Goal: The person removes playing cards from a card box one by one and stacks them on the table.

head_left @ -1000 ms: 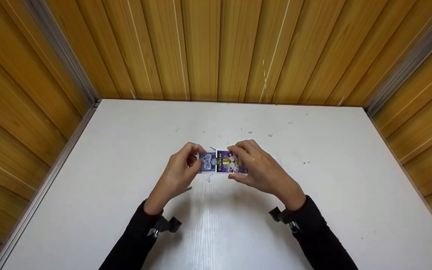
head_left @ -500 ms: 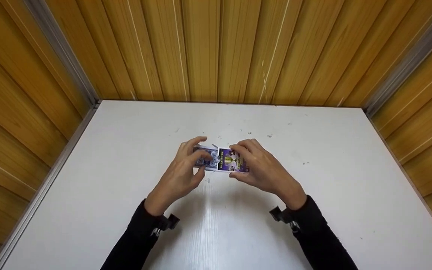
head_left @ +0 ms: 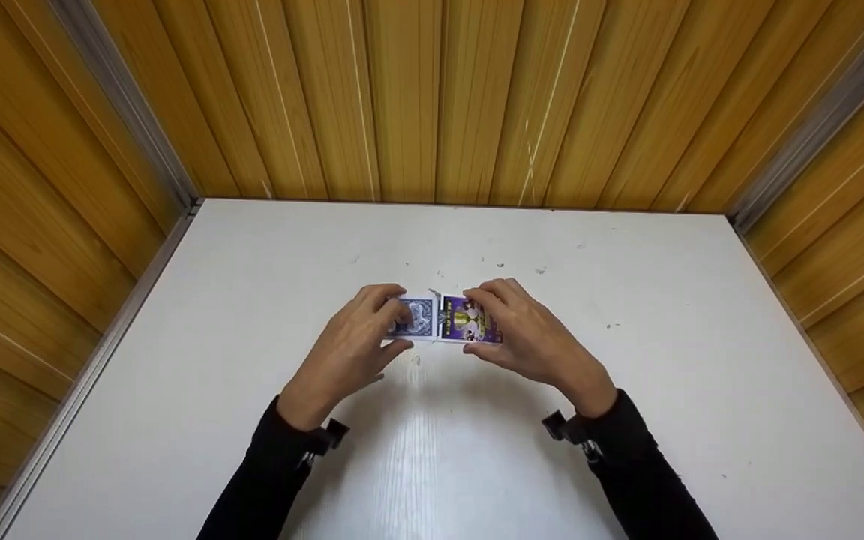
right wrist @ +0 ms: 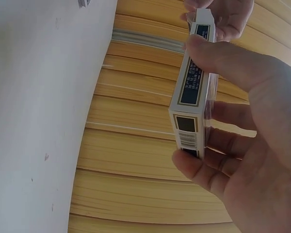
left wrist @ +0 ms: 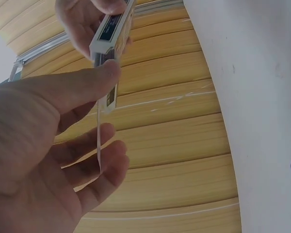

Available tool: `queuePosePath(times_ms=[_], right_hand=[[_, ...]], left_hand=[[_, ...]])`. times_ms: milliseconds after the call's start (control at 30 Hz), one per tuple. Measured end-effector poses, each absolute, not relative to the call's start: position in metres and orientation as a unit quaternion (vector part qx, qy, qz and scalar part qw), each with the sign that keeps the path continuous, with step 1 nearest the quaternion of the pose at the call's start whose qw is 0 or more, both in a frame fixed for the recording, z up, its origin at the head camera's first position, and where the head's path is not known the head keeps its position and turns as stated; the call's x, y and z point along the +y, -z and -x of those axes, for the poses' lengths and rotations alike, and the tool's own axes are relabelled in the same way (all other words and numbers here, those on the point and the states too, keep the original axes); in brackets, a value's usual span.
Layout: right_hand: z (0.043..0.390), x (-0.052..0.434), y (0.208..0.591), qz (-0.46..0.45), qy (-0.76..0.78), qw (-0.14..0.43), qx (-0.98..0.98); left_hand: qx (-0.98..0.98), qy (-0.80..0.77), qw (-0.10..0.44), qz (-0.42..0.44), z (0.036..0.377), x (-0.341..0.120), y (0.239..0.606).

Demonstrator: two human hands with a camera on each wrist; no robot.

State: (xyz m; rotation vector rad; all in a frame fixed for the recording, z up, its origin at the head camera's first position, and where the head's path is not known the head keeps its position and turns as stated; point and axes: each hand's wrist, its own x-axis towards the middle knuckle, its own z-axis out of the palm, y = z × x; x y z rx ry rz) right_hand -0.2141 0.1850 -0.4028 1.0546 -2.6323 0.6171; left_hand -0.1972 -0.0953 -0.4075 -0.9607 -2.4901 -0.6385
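Over the white table, my right hand (head_left: pixel 537 337) grips a small purple-faced playing card box (head_left: pixel 469 319) by its long edges. In the right wrist view, the thumb presses the box's narrow side (right wrist: pixel 190 87) and the fingers curl round its end. A blue-backed playing card (head_left: pixel 421 318) sticks out of the box's left end, beside a raised flap. My left hand (head_left: pixel 349 341) holds that card, with bent fingers over its back and the thumb at its near edge. The left wrist view shows a card (left wrist: pixel 99 141) edge-on, thin, against the fingers. How many cards are inside is hidden.
The white table (head_left: pixel 664 337) spreads around both hands, with small dark scuffs on its far half. Wood-patterned panels (head_left: pixel 402 97) rise behind it and at both sides. Grey metal strips (head_left: pixel 121 97) run along the left and right corners.
The left fingers spread and reached over the card, then drew back closer round it. More of the blue back shows left of the box. The right hand and box shifted slightly right.
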Motion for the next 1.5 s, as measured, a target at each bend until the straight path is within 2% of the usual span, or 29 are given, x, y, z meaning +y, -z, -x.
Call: queuePosePath(times_ms=[167, 433, 800, 967, 1500], right_hand=[[0.217, 0.193, 0.403, -0.338, -0.212, 0.120, -0.909], [0.219, 0.198, 0.403, -0.324, -0.214, 0.125, -0.913], [0.220, 0.199, 0.402, -0.315, -0.208, 0.123, -0.918], [0.221, 0.199, 0.401, -0.319, -0.208, 0.120, -0.917], [0.220, 0.198, 0.401, -0.316, -0.210, 0.104, -0.919]], left_hand=[[-0.913, 0.234, 0.163, 0.293, 0.195, -0.111, 0.401], [-0.956, 0.234, 0.020, 0.177, 0.198, -0.124, 0.405], [-0.966, 0.208, -0.110, 0.104, 0.204, -0.120, 0.422], [-0.969, 0.180, -0.132, 0.105, 0.202, -0.119, 0.430], [-0.979, 0.127, -0.135, 0.088, 0.208, -0.115, 0.445]])
